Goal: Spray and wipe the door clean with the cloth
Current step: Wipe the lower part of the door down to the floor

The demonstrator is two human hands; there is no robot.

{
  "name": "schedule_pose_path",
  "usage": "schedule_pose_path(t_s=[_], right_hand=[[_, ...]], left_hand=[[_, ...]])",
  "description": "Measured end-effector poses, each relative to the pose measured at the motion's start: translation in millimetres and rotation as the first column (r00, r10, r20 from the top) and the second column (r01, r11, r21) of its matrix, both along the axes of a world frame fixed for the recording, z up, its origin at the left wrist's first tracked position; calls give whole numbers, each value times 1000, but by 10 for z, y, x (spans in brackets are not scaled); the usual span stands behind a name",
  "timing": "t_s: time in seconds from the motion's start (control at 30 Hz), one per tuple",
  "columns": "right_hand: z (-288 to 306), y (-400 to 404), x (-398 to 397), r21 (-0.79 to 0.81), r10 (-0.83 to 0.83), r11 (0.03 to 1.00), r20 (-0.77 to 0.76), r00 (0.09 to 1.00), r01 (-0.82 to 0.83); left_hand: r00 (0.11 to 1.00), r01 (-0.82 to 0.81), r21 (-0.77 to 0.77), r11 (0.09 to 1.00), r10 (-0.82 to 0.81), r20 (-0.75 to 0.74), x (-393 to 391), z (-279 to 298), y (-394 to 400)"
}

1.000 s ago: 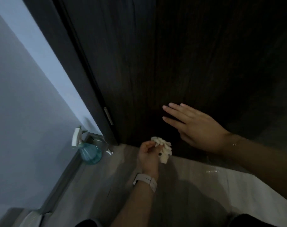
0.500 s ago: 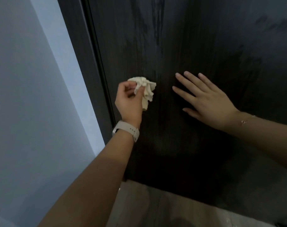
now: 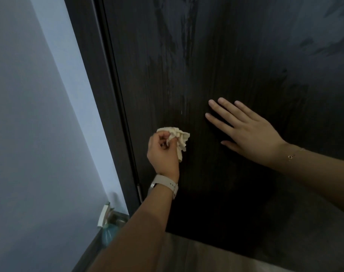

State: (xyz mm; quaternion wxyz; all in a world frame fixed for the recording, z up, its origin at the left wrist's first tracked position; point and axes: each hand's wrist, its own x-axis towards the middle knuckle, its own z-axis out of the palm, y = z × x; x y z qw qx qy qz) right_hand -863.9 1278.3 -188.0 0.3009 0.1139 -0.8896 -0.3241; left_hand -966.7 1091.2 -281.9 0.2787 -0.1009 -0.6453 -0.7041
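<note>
A dark wood-grain door [image 3: 235,55] fills most of the view, with pale wet streaks on its upper part. My left hand [image 3: 163,152] grips a crumpled cream cloth [image 3: 180,139] and holds it against the door near the hinge side. My right hand [image 3: 245,132] lies flat on the door to the right of the cloth, fingers straight and spread. A teal spray bottle [image 3: 108,226] with a white trigger stands on the floor at the lower left, partly hidden behind my left forearm.
The dark door frame [image 3: 100,99] runs down the left of the door, with a metal hinge [image 3: 139,192] low on it. A pale blue-grey wall [image 3: 29,134] is on the left. Light wood-look floor [image 3: 196,256] shows under the door.
My left hand with the cloth rose from the door's bottom edge to higher up, then came a little lower. My right hand stayed flat on the door. The view tilted up, then partly down.
</note>
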Motion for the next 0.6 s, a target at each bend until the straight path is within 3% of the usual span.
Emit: schedule_pose_path(t_s=[0.13, 0.23, 0.3, 0.5, 0.6], right_hand=[[77, 87, 56, 4, 0, 1000, -11, 1000, 0], [221, 165, 112, -17, -19, 1000, -92, 996, 18], [358, 192, 104, -14, -44, 999, -96, 994, 42], [464, 260, 21, 12, -67, 998, -45, 997, 68], [453, 272, 6, 9, -56, 998, -53, 997, 57]], left_hand=[[987, -49, 13, 999, 51, -151, -21, 674, 108], [984, -30, 99, 995, 46, -171, -43, 962, 168], [989, -7, 109, 994, 23, -148, -2, 859, 188], [995, 2, 105, 994, -12, 100, 196, 142, 222], [998, -1, 83, 997, -4, 63, 183, 315, 231]])
